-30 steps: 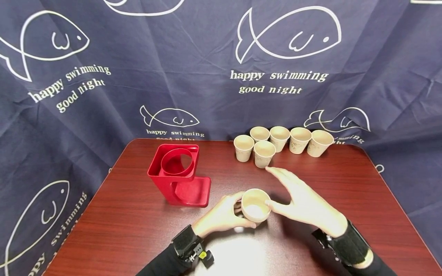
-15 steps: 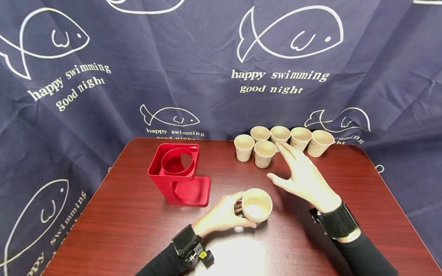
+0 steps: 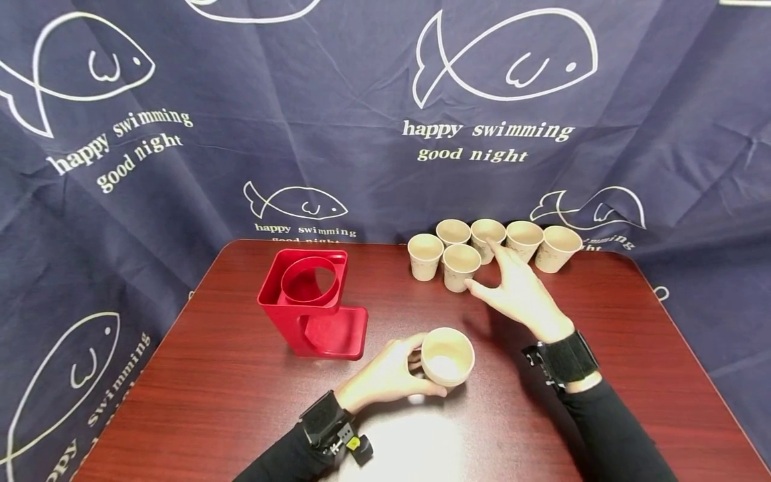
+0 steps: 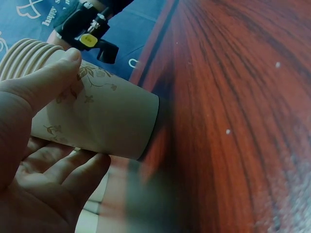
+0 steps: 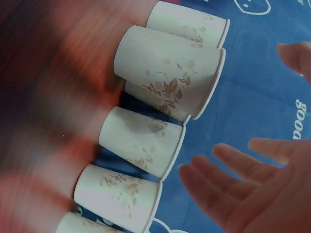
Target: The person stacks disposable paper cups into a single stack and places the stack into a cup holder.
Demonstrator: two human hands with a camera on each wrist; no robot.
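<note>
My left hand (image 3: 394, 371) grips a stack of nested paper cups (image 3: 447, 358) upright at the middle of the table. In the left wrist view the thumb lies along the side of the stack (image 4: 112, 111), below several rims, with the fingers on the other side. My right hand (image 3: 521, 294) reaches over the front paper cup (image 3: 461, 268) in the back group, thumb and fingers spread. The right wrist view shows that hand (image 5: 262, 189) beside the rims of the standing cups (image 5: 170, 73), holding nothing; these cups have brown leaf prints.
A red plastic stand (image 3: 313, 304) with a round ring on top and a flat base is at the left. Several more single paper cups (image 3: 560, 249) stand along the back edge of the wooden table (image 3: 199, 388). A blue fish-print cloth (image 3: 361, 120) hangs behind.
My right hand has left the stack of paper cups and moved away to the cups at the back. The left hand keeps its hold on the stack in the same place.
</note>
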